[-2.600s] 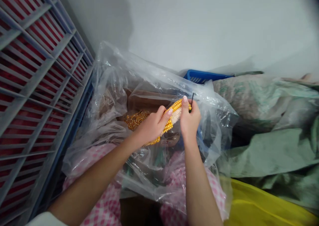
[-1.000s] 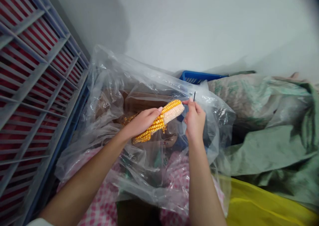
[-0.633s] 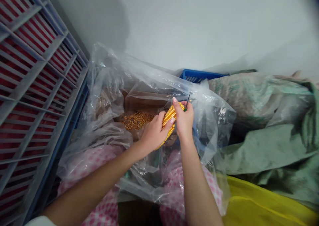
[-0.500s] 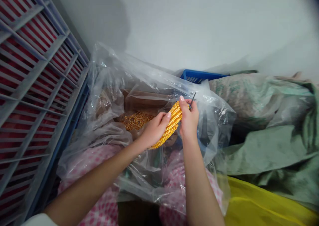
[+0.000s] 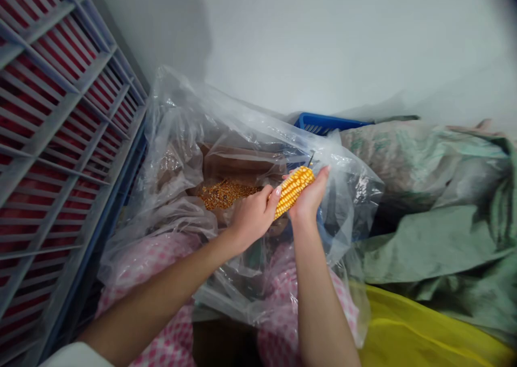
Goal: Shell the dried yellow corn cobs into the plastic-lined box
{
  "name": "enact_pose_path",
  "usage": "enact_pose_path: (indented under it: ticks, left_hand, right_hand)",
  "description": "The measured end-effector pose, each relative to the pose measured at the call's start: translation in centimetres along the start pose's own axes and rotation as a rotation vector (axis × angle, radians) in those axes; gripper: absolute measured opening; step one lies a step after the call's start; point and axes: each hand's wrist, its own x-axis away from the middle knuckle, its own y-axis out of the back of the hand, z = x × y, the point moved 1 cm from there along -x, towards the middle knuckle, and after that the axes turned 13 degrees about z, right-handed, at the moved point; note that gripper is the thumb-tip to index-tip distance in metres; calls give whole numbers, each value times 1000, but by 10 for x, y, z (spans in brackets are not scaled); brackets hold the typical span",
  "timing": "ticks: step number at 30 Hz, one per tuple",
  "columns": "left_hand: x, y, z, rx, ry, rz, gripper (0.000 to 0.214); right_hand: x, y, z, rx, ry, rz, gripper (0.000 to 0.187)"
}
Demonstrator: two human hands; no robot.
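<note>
an ear of dried yellow corn (image 5: 293, 191) is held at the middle of the frame, tilted up toward the right, above the mouth of a clear plastic bag (image 5: 242, 127). its lower end is closed around by the left hand (image 5: 254, 216), with the fingers curled over the kernels, while its upper end is cradled in the narrowly cupped right hand (image 5: 309, 197). held this way from both ends, the kernel rows between the hands are left exposed. a thin dark pick-like tip (image 5: 311, 158) is faintly seen just above the right hand, but how it is held cannot be told.

directly below the ear, a heap of loose corn kernels (image 5: 224, 194) is seen inside the bag, where brown paper (image 5: 242, 162) lines the inside, so that the ear appears to be kept over the heap. the bag's sides are bunched up around the arms. pink gingham cloth (image 5: 283, 318) is seen below it. a blue plastic basket (image 5: 327, 123) lies beyond it, green woven sacks (image 5: 428, 248) are heaped at the right, yellow plastic (image 5: 428, 329) lies at the lower right, and a grey metal rack (image 5: 52, 113) stands at the upper left.
</note>
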Motion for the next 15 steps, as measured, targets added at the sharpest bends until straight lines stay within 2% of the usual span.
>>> enact_pose_path:
  ticks: [4,9,13,15]
  left_hand:
    - [-1,-5,1,51,23,1,55]
    - [-3,-12,5,146,78,-2,64]
    - [-4,-14,8,223,86,16,68]
    - [-4,-15,8,240,114,26,70]
  right_hand:
    - [3,-3,2,-103,-2,-26,51]
    - [-4,3,-6,-76,-7,-60,46]
    - [-8,6,-11,-22,26,-23,43]
    - [-10,8,-15,75,79,36,45]
